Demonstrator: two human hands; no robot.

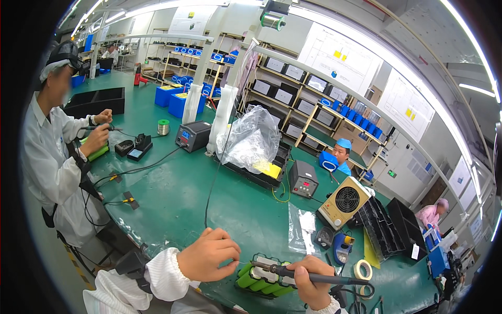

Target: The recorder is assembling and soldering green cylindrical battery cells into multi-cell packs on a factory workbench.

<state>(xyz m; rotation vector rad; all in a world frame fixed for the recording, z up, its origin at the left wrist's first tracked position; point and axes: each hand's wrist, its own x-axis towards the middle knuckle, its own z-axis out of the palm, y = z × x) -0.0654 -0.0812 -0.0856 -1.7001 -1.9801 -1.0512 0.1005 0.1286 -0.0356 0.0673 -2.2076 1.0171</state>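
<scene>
My right hand (314,282) is closed round the handle of a soldering iron (293,273), whose metal tip points left over the top of a battery pack (264,282). Green cylindrical cells in a dark holder make up this pack, which rests near the table's front edge. Just left of it, my left hand (212,255) pinches a thin solder wire (242,262) that reaches toward the iron's tip. Whether tip and wire touch cannot be made out. A thin dark cord (210,191) runs down the table and ends from sight at my left hand.
Right of the pack lie tape rolls (362,269), a blue soldering-iron stand (342,248) and a fan unit (345,203). Farther back are a soldering station (303,179) and a black tray (261,175) with clear plastic. At the left, a co-worker (57,141) handles another iron.
</scene>
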